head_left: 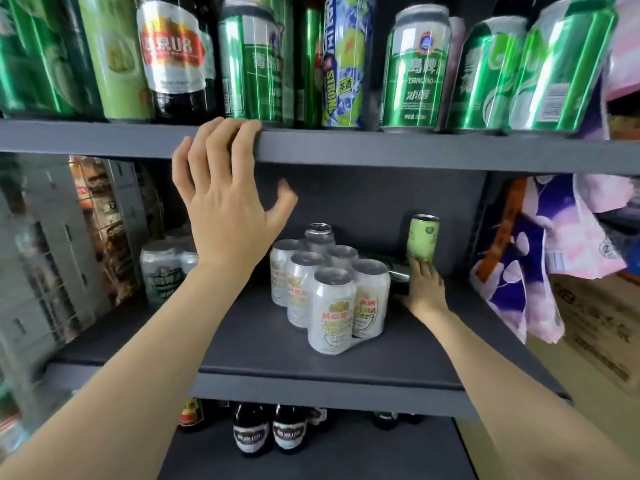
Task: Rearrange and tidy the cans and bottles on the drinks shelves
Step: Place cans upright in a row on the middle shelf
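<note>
My right hand reaches deep into the middle shelf and grips the base of a tall pale green can, which stands upright near the back wall. A dark green can lies on its side just left of that hand. In front of it stands a shrink-wrapped pack of white cans. My left hand has its fingers hooked over the front edge of the upper shelf, thumb free below.
The upper shelf carries green cans, a brown bottle and a blue-yellow can. Another can pack sits at middle-shelf left. Dark bottles stand on the bottom shelf. Purple-pink bags hang at right.
</note>
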The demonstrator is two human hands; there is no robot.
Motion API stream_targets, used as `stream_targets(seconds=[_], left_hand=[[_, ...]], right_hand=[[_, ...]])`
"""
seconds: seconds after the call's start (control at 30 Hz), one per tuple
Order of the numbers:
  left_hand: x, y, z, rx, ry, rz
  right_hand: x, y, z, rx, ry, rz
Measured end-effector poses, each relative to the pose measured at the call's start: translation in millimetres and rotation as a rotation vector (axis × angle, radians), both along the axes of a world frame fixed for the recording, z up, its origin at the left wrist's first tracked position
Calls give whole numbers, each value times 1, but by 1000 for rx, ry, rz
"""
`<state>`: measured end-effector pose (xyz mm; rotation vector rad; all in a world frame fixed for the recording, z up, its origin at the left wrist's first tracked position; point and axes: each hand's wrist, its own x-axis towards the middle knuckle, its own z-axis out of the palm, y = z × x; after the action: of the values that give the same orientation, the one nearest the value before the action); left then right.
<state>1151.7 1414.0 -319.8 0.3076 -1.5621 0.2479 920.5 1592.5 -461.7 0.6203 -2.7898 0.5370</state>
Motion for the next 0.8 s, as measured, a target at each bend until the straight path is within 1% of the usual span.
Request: stream_targets(seconds=[0.13,0.2,0.3,0.37,0.47,0.5,0.57,0.63,0.7,0.8], left_hand=[[-2,0,0,-2,10,-1],[0,1,1,4,3,-8],[4,3,2,22,-19,-28],[6,4,1,32,-38,-33],[10,9,3,70,-81,-37],[12,11,4,83,-105,-34],[19,11,5,79,-163,-27],[27,11,7,58,-239,-18],[33,11,8,48,-296,-18],[38,15,10,80,-351,-25]], right_hand=[[-1,-8,5,-14,34,-15],[14,-4,7,-26,11,-14],[47,20,8,-74,-40,-90],[67,39,14,-13,-105,-122],[80,48,34,223,-168,-70],[84,46,40,273,-187,-52],[93,42,46,292,-202,-54],[107,49,44,256,-186,-87],[126,64,39,173,-197,-105],[155,97,33,-152,-309,-104]])
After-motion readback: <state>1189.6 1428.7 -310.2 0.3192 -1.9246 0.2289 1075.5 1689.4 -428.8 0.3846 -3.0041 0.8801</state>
